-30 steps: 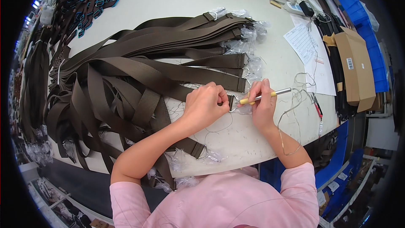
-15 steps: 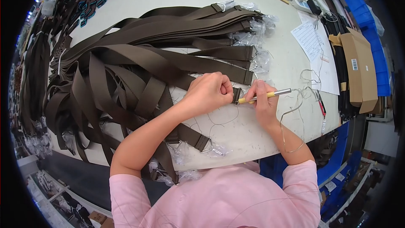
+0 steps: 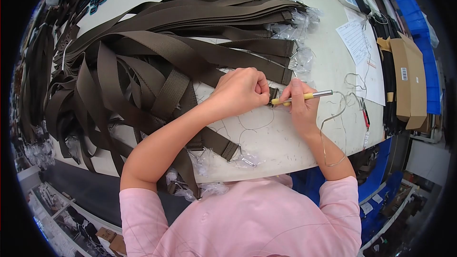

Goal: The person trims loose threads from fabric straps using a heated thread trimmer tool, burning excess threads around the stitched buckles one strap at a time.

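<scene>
My left hand (image 3: pixel 242 89) pinches the strap end (image 3: pixel 273 96), its fingers hiding part of it. My right hand (image 3: pixel 302 102) grips the yellow-and-metal pen-like tool (image 3: pixel 308 96), tip at the strap end; contact unclear. Dark straps (image 3: pixel 143 47) spread leftward; clear wrapping (image 3: pixel 301 59) obscures some buckles.

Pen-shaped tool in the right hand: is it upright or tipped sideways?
Tipped sideways: the tool lies across the right hand, yellow end toward the left hand.
</scene>
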`<state>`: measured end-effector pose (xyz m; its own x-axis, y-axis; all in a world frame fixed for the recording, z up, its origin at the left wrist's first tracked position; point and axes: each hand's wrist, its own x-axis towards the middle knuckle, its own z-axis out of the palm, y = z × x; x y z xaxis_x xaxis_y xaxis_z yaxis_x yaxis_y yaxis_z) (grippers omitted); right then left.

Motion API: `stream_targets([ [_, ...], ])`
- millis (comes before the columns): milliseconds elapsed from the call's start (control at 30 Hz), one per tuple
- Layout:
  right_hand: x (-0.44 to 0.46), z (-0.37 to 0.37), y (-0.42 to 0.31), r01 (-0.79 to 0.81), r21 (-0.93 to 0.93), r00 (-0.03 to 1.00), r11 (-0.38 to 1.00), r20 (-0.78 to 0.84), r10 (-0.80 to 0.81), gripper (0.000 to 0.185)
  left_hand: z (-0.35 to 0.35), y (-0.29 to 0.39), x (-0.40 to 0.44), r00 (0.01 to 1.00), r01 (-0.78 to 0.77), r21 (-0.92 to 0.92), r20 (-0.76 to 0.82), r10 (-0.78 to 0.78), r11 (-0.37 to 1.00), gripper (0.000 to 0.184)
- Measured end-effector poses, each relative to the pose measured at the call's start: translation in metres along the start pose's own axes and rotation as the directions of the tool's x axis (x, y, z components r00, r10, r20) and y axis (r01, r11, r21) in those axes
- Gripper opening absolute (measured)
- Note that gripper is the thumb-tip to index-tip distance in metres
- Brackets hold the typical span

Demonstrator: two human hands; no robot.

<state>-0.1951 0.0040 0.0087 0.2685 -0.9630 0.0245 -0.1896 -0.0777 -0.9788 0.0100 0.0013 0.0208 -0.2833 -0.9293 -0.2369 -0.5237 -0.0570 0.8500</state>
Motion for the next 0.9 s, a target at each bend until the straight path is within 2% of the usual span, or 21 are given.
stream_targets([
  [900,-0.0001,0.0017,-0.003,-0.036,0.019,0.999,0.999,0.018,0.036,0.05,0.0004,0.0001,-0.0004,1.0,0.002,0.014,-0.009,-0.002,1.0,0.017],
])
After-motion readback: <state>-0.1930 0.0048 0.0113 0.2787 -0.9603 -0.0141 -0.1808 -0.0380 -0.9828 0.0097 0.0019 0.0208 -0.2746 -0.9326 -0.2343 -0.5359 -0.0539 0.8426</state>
